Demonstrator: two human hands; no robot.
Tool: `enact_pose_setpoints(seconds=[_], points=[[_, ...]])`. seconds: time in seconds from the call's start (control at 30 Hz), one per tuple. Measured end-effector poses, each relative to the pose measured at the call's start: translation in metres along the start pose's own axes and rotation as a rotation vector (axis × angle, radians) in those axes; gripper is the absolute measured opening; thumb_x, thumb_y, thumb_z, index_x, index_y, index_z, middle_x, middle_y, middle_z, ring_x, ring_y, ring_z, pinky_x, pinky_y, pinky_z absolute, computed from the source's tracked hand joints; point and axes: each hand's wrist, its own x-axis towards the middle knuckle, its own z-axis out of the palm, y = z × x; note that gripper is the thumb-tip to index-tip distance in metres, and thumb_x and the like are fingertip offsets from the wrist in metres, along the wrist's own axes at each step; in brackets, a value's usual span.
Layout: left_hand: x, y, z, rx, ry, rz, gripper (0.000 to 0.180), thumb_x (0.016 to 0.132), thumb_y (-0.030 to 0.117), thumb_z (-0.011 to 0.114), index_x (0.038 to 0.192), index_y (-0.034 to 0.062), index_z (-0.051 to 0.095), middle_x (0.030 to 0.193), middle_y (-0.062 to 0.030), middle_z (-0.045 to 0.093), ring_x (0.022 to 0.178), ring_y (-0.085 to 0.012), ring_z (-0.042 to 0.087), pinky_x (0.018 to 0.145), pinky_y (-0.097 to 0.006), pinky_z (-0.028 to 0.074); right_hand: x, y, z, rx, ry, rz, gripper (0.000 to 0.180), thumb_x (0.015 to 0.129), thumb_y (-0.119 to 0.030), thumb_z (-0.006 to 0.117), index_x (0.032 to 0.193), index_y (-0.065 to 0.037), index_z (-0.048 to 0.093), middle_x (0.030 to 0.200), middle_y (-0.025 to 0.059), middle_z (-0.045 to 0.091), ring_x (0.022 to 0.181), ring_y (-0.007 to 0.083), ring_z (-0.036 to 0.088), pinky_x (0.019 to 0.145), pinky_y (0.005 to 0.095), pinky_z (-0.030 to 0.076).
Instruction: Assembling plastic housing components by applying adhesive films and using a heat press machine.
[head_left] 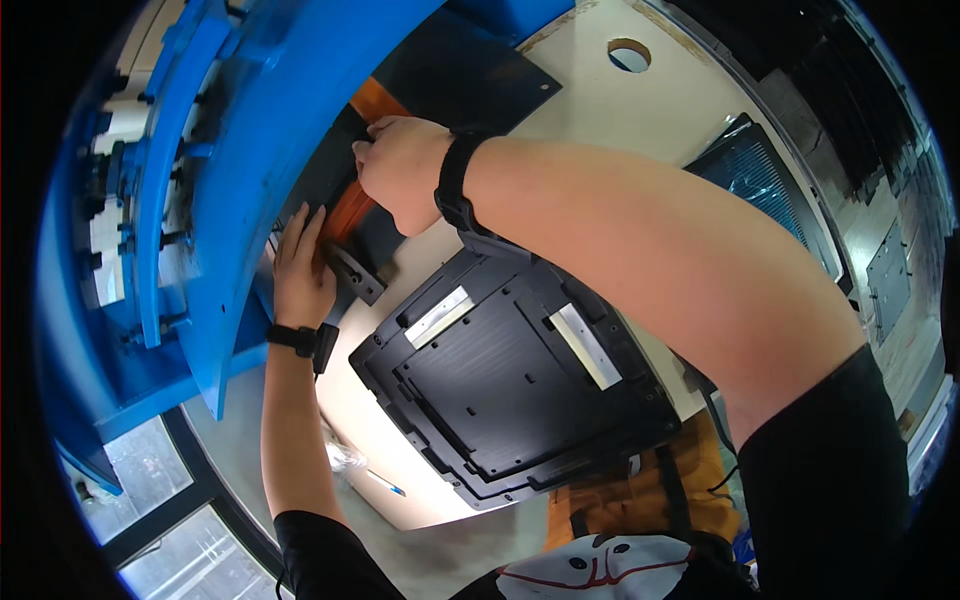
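Under the large blue machine frame (270, 110), my right hand (400, 170) is closed, its fingers curled over the dark part along an orange strip (350, 208). What it grips, if anything, is hidden. Lower left, my left hand (303, 275) rests with fingers stretched out against the dark part at the machine's edge. A dark metal bracket (357, 277) with a hole sticks out right beside it. Nearer to me lies a black moulded panel (500, 390) with two silver strips (586, 346) on it; neither hand touches it.
A cream tabletop (590, 110) with a round hole (629, 56) carries a flat dark sheet (470, 75). At its right lies a black tray (760, 180) under clear film. A pen (386, 484) and a clear plastic bag (346, 456) lie near the left edge. Orange fabric (640, 490) is close to my body.
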Motion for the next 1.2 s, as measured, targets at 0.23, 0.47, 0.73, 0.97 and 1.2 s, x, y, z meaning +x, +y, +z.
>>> enact_pose_setpoints(seconds=[0.23,0.47,0.73,0.97,1.2], points=[[0.005,-0.060,0.001,-0.544,0.049,-0.376,0.049,0.089,0.003,0.050,0.138,0.0074,0.048,0.143,-0.0133,0.045,0.136,-0.0263,0.039,0.112,-0.038,0.030,-0.003,0.011,-0.004,0.083,-0.097,-0.033,0.043,0.070,-0.019,0.058,0.106,0.002,0.069,0.114,0.0157,0.063,0.113,0.0290,0.057,0.108,0.0365,0.037],[0.016,-0.091,0.018,-0.262,0.094,-0.363,0.047,0.095,0.019,0.058,0.139,0.0065,0.046,0.143,-0.0124,0.044,0.133,-0.0267,0.041,0.111,-0.037,0.032,-0.008,0.024,-0.001,0.198,-0.059,-0.018,0.038,0.071,-0.018,0.056,0.100,0.001,0.071,0.112,0.0138,0.064,0.114,0.0285,0.056,0.106,0.0361,0.040],[0.020,-0.113,-0.005,-0.248,-0.031,-0.339,0.057,0.088,0.023,0.068,0.140,0.0139,0.047,0.136,-0.0078,0.048,0.130,-0.0245,0.044,0.106,-0.041,0.036,-0.015,0.031,-0.018,0.317,-0.138,0.017,0.031,0.073,-0.016,0.054,0.090,0.003,0.071,0.096,0.0185,0.068,0.093,0.0329,0.065,0.084,0.0403,0.051],[0.008,-0.133,0.001,-0.344,0.017,-0.301,0.064,0.083,0.027,0.072,0.141,0.0151,0.047,0.144,-0.0056,0.045,0.132,-0.0246,0.043,0.106,-0.042,0.035,0.044,0.055,0.018,0.357,0.331,0.160,0.033,0.091,-0.024,0.052,0.112,-0.004,0.066,0.108,0.0181,0.066,0.105,0.0335,0.061,0.093,0.0406,0.048],[0.004,-0.212,0.009,-0.182,0.106,-0.192,0.074,0.087,0.037,0.068,0.147,0.0104,0.034,0.138,-0.0148,0.048,0.096,-0.0147,0.063,0.056,-0.021,0.049,0.114,0.062,0.022,0.323,0.175,0.330,0.053,0.095,-0.042,0.045,0.135,-0.008,0.053,0.137,0.0150,0.052,0.129,0.0294,0.048,0.107,0.0400,0.038]])
